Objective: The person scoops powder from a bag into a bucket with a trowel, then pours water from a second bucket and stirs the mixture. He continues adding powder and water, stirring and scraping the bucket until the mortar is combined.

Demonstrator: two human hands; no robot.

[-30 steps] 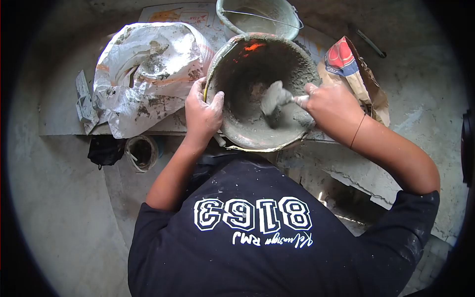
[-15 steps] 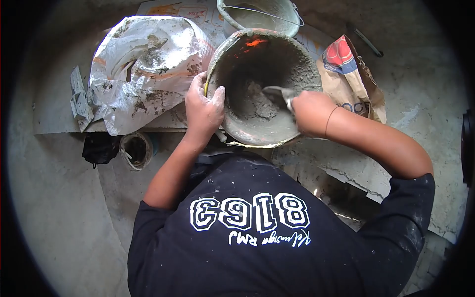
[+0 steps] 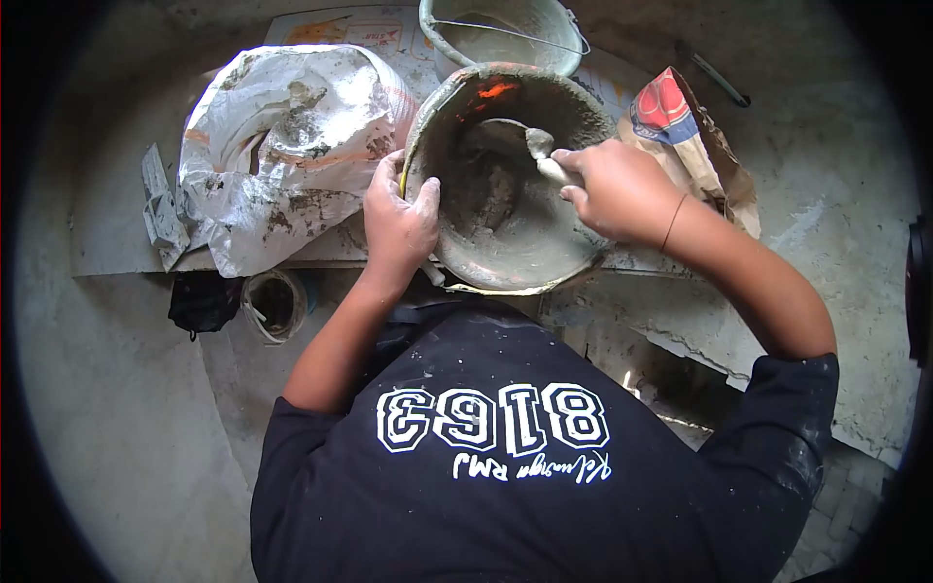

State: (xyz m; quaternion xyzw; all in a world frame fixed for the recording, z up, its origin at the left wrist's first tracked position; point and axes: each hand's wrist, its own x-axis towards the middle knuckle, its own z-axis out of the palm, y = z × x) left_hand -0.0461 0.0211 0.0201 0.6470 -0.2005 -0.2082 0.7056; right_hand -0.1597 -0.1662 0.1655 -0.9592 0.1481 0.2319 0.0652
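Note:
A cement-crusted bucket [image 3: 569, 238] is tilted with its mouth toward me, and grey wet mortar [image 3: 498, 194] lies inside it. My left hand [image 3: 400, 225] grips the bucket's left rim, thumb on the inside. Inside the mouth, my right hand [image 3: 627, 189] is closed around the handle of a trowel [image 3: 539, 144]. The trowel's blade is up near the far inner wall, partly hard to tell from the grey coating.
A dirty white woven sack [image 3: 330, 146] stands left of the bucket. Behind is a second bucket [image 3: 505, 44] with a wire handle. A torn paper bag [image 3: 695, 160] lies to the right. Below the board's edge sit a small pail [image 3: 274, 303] and a black bag [image 3: 202, 301].
My right hand has moved up and away from me with the trowel, from the mortar toward the bucket's far wall. The left hand keeps its place on the rim.

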